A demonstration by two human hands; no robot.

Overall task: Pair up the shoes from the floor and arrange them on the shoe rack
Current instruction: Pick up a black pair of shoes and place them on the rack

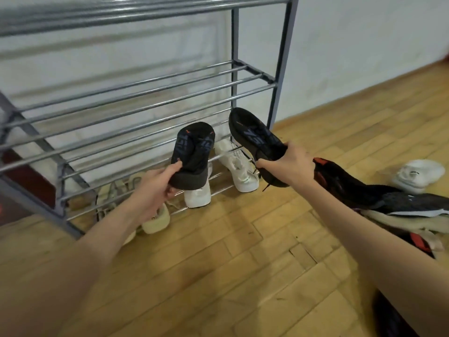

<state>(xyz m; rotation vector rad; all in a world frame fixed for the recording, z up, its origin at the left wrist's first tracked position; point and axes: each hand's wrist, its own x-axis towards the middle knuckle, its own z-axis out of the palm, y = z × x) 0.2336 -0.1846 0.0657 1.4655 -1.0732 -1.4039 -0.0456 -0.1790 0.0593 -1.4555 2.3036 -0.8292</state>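
Observation:
My left hand [155, 188] grips the heel of a black sneaker [193, 154], toe up, sole with blue lettering facing me. My right hand [289, 164] grips the matching black sneaker [255, 137] by its heel, sole also towards me. Both shoes hang in front of the grey metal shoe rack [136, 103], just above its lowest rails. On that bottom tier stand a pair of white sneakers [239, 166] with heels outward, one partly hidden behind the left black shoe. A cream pair [155, 221] sits further left on the same tier.
A heap of shoes lies on the wooden floor at the right: black-and-red ones [345, 181], a dark one [418, 203] and a cream one [401, 221]. A lone white sneaker [419, 175] sits beyond them. The white wall runs behind the rack.

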